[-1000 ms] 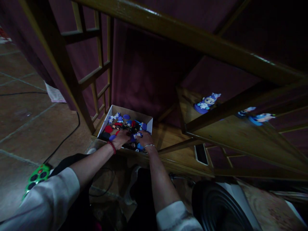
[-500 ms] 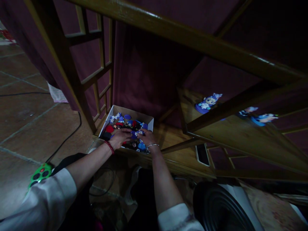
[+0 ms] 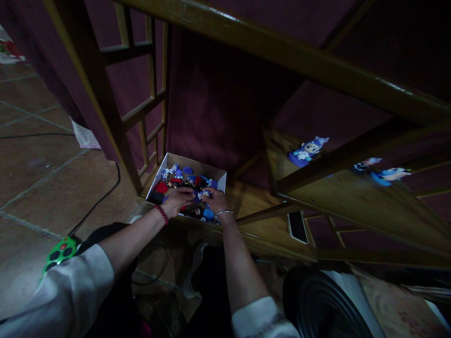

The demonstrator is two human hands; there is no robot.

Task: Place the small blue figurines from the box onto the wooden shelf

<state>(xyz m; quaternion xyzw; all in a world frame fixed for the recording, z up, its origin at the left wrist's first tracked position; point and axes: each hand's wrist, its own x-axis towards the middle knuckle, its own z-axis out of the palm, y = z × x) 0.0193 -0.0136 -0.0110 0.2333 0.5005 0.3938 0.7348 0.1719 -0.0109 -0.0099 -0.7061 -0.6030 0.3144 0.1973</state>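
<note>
The small figure (image 3: 204, 194), white and purple, is lying just above the other pieces in the right-hand half of the box (image 3: 221, 182), nearer its right edge than its left. The right hand (image 3: 217, 202) is pinching it, thumb and fingers closing together on its right side. The left hand (image 3: 178, 201) is reaching in from the near left, fingers slightly curled and tips coming up to the figure's purple end; whether they are clamping it or only touching I cannot tell. A red beaded bracelet (image 3: 162, 215) is circling the left wrist, a thin silvery bracelet (image 3: 224, 212) the right

The box is showing thin cardboard walls, white and brown, and is holding a jumble of smooth, toy-like pieces: a red disc (image 3: 162, 188) by the left edge, a black disc (image 3: 157, 197) filling the near left corner, a purple disc (image 3: 188, 170) leaning by the far edge, a round blue piece (image 3: 208, 214) by the near right corner

The box is sitting at the left end of the varnished wooden lower shelf (image 3: 246, 199); a phone (image 3: 298, 226) is lying near its right end. On the upper shelf (image 3: 338, 202), a purple-haired figurine (image 3: 310, 149) is standing near the left corner
</note>
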